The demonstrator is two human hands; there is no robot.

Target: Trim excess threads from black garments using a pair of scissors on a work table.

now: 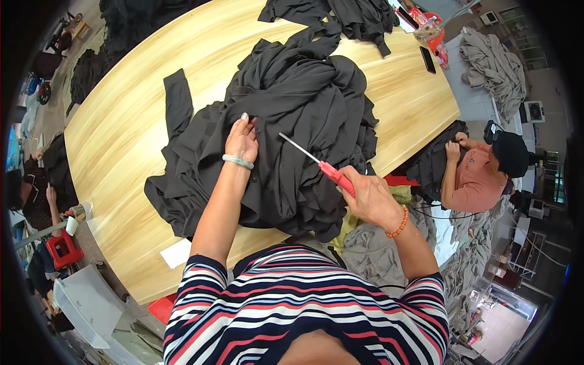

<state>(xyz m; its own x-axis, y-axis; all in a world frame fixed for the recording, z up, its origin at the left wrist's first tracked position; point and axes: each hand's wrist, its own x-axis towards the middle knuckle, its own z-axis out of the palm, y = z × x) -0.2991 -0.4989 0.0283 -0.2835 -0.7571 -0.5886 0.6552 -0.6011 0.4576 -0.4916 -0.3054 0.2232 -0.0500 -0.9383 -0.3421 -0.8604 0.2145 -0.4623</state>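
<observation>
A big heap of dark grey garments (304, 91) covers the middle of the wooden table in front of me. My left hand (242, 143), palm partly turned up, has its fingers closed at the edge of a dark garment (267, 176) with small buttons along it. Some of the left fingers are tucked out of sight against the cloth. My right hand (372, 198) is wrapped around a red-handled tool (333, 174) with a thin, straight metal shaft. The shaft points up and left over the garment, its tip a little right of my left hand.
More dark garments (359, 21) lie at the table's far edge, near a black phone (427, 59). A small white paper (176, 253) is by the near left edge. Grey cloth (371, 252) is piled at my right. A person in a pink shirt (477, 182) handles dark cloth at the right.
</observation>
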